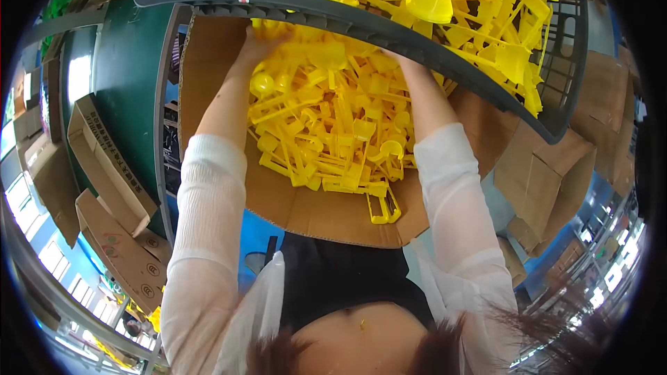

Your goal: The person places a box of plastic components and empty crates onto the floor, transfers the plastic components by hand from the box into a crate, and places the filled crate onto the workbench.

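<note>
Irregular yellow plastic parts [326, 107] were heaped in a brown cardboard box [313, 215]. Neither opening nor hold could be told: the left hand [267, 42] was blurred, the right hand hidden by a dark-grey plastic crate [372, 32]. Tangles were best loosened gently.

Left hand [262, 43]: blurred, at the far left of the heap, against yellow parts [333, 125]; whether it grips any is unclear.
Right forearm [425, 97]: reaches in opposite, its hand mostly hidden behind the rim of a black crate [333, 19].
Yellow parts: jumbled rods, frames and curved pieces, between the forearms and nearer the body than the left hand.
Cardboard box [326, 219]: around that heap, its near wall between hands and torso.
Black crate: just beyond the hands, its rim slanting across, loaded with more yellow pieces [431, 0].
Green surface [132, 55]: left of the left hand.
Brown cartons [535, 160]: right of the right forearm.
</note>
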Demonstrator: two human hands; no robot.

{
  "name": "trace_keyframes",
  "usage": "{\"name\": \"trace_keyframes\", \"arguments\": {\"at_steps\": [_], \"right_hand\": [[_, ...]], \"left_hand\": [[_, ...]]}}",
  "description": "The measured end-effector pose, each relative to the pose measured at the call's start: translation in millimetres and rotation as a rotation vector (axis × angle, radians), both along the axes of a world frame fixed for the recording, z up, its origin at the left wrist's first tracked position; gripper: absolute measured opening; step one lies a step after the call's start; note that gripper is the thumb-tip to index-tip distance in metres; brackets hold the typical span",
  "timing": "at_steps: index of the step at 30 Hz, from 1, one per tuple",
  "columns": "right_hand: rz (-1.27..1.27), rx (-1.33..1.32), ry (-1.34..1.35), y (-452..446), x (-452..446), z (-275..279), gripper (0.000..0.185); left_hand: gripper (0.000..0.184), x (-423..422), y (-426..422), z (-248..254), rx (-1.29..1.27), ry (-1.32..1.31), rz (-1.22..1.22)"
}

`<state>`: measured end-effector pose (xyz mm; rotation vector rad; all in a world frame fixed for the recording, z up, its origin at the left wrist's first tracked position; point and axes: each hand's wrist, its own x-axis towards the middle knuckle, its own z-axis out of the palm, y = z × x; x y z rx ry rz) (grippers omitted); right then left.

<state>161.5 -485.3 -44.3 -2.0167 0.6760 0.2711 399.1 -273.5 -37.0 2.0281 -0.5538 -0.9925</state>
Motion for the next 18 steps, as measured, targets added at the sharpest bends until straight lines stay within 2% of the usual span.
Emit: {"name": "trace_keyframes", "arguments": {"at_steps": [1,3,4,5,6,7,8,9,11,12,14,15,16,18], "right_hand": [[0.026,0.106,0.003,7.7,4.2,3.5,0.069],[0.062,-0.338,0.454,70.6,-8.2,70.2,0.076],[-0.029,-0.301,0.531,90.8,-26.0,67.1,0.083],[-0.062,-0.183,0.577,106.1,-39.3,66.8,0.083],[-0.050,-0.215,0.455,119.7,-64.0,51.8,0.082],[-0.033,-0.247,0.334,129.3,-86.2,44.9,0.081],[0.065,-0.222,0.430,135.6,-90.7,80.3,0.077],[0.160,-0.188,0.529,143.8,-95.2,116.1,0.072],[0.037,-0.246,0.309,153.8,-128.3,135.2,0.059],[-0.021,-0.277,0.198,150.3,-141.3,139.7,0.053],[-0.365,-0.157,0.269,128.6,-148.6,156.1,0.046],[-0.485,-0.211,0.369,113.1,-150.9,145.8,0.050],[-0.608,-0.262,0.469,94.2,-153.2,128.0,0.055],[-0.902,0.260,0.559,63.4,-192.8,39.5,0.066]], "left_hand": [[0.105,-14.2,9.6,17.5,-0.003,0.074,-0.015],[0.105,-44.9,21.9,46.8,0.019,0.124,-0.027],[0.105,-60.5,27.1,55.4,0.040,0.101,-0.018],[0.104,-72.2,35.9,61.6,0.220,0.105,-0.007],[0.102,-85.9,48.1,62.7,0.399,0.111,0.010],[0.100,-102.8,69.3,52.2,0.426,0.092,-0.097],[0.097,-118.1,88.1,46.8,0.454,0.073,-0.203],[0.095,-131.5,91.5,70.8,0.418,0.132,-0.211],[0.091,-149.7,80.7,122.9,0.347,0.247,-0.234],[0.084,-142.1,86.7,101.3,0.374,0.195,-0.251],[0.071,-122.7,105.2,38.3,0.424,0.093,-0.278],[0.062,-119.4,76.2,102.6,0.554,-0.079,-0.330],[0.056,-110.9,63.9,117.9,0.719,-0.182,-0.417],[0.058,-102.2,56.3,146.4,0.721,-0.318,-0.623]]}}
